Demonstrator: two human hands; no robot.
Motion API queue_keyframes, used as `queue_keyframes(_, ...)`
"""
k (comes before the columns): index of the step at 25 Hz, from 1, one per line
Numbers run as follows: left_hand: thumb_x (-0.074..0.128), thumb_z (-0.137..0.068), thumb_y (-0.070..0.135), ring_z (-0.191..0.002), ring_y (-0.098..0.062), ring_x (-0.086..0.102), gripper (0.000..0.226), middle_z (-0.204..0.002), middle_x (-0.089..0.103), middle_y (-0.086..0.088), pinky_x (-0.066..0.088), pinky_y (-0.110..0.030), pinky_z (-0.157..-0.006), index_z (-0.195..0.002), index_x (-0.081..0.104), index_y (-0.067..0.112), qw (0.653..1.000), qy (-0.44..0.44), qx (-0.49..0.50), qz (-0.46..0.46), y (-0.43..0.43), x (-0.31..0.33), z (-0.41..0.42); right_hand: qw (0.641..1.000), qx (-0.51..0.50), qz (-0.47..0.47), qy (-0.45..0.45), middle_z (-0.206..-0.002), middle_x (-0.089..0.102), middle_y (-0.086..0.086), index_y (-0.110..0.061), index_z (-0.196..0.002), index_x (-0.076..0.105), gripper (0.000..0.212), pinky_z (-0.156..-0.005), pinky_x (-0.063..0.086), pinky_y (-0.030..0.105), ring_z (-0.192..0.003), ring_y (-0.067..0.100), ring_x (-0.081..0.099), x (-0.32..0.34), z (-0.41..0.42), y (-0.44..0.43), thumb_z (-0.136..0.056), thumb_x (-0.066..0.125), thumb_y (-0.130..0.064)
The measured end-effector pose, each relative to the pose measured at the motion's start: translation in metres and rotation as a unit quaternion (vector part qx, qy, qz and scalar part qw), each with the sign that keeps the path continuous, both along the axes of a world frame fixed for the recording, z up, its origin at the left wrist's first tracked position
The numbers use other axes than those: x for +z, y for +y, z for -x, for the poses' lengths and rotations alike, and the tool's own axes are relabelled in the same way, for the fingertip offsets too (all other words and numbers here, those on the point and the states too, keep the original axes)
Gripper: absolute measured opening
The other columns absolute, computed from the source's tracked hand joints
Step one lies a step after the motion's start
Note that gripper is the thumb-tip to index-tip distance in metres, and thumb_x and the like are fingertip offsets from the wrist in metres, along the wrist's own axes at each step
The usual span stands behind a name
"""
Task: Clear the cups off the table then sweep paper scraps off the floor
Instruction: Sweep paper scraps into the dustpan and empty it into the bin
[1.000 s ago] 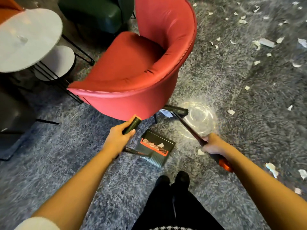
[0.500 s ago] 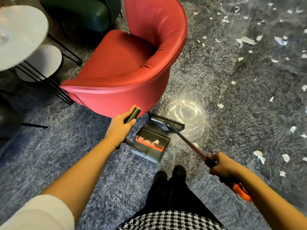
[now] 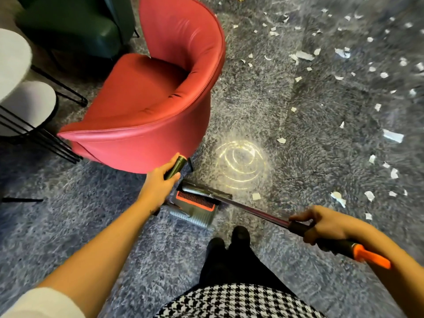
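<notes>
Head view. Observer: what moved?
Me: The broom head point(image 3: 204, 191) has come back from under the red chair point(image 3: 149, 106) and now lies across the mouth of the dustpan point(image 3: 195, 210), touching it. My right hand point(image 3: 325, 226) has pulled in toward me, wrapped round the broom handle point(image 3: 252, 211). My left hand point(image 3: 158, 182) grips the dustpan's upright handle, pan flat on the floor point(image 3: 68, 226).
Observer: Meaning?
Me: One stroke landed, I judge. Many paper scraps point(image 3: 304, 55) remain toward the floor's far right, and one lies just beside the pan.
</notes>
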State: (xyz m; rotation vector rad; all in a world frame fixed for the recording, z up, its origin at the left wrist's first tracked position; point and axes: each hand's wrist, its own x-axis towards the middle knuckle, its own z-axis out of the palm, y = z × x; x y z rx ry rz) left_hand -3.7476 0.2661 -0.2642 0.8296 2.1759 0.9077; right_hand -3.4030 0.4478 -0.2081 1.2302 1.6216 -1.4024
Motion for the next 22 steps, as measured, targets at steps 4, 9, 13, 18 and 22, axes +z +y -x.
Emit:
queue_keyframes(4, 0.060, -0.090, 0.004, -0.041, -0.005, 0.033, 0.060, -0.055, 0.049, 0.007, 0.031, -0.017, -0.040, -0.126, 0.044, 0.049, 0.994, -0.071, -0.074, -0.029, 0.008, 0.007, -0.006, 0.996, -0.087, -0.017, 0.018, -0.050, 0.063, 0.001, -0.027, -0.130, 0.051, 0.061, -0.038, 0.043, 0.021, -0.037, 0.017, 0.055, 0.002, -0.030, -0.004, -0.079, 0.063, 0.004)
queue_keyframes(9, 0.060, -0.089, -0.001, -0.048, -0.013, 0.033, 0.057, -0.055, 0.054, 0.009, 0.031, -0.020, -0.041, -0.127, 0.053, 0.040, 0.981, -0.119, -0.152, -0.014, 0.040, 0.008, -0.013, 0.971, -0.227, -0.075, 0.000, -0.050, 0.062, 0.006, -0.015, -0.135, 0.047, 0.062, -0.036, 0.041, 0.020, -0.034, 0.016, 0.054, -0.012, -0.068, -0.025, -0.079, 0.065, 0.004)
queue_keyframes(13, 0.061, -0.090, 0.004, -0.050, 0.007, 0.039, 0.055, -0.076, 0.066, 0.028, 0.036, -0.016, -0.049, -0.130, 0.051, 0.040, 0.967, -0.065, -0.248, -0.014, 0.058, 0.006, -0.032, 0.935, -0.345, -0.076, 0.023, -0.052, 0.055, 0.011, 0.005, -0.110, 0.061, 0.028, -0.034, 0.039, 0.018, -0.031, 0.015, 0.049, -0.025, -0.071, -0.042, -0.082, 0.060, 0.008)
queue_keyframes(18, 0.060, -0.091, 0.012, -0.093, 0.008, 0.050, 0.054, -0.124, 0.063, -0.004, 0.040, -0.022, -0.064, -0.136, 0.047, 0.040, 0.953, -0.009, -0.304, -0.010, 0.099, 0.004, -0.067, 0.901, -0.424, -0.086, 0.027, -0.057, 0.049, 0.012, 0.007, -0.091, 0.057, 0.008, -0.032, 0.037, 0.017, -0.032, 0.016, 0.046, -0.051, -0.049, -0.061, -0.083, 0.057, 0.010)
queue_keyframes(22, 0.060, -0.092, 0.014, -0.103, 0.004, 0.052, 0.053, -0.126, 0.062, -0.001, 0.045, -0.025, -0.072, -0.137, 0.046, 0.039, 0.938, 0.014, -0.346, -0.007, 0.116, 0.006, -0.078, 0.914, -0.403, -0.048, 0.032, -0.059, 0.046, 0.011, 0.002, -0.082, 0.055, 0.007, -0.041, 0.039, 0.024, -0.042, 0.020, 0.044, -0.062, -0.033, -0.090, -0.083, 0.056, 0.009)
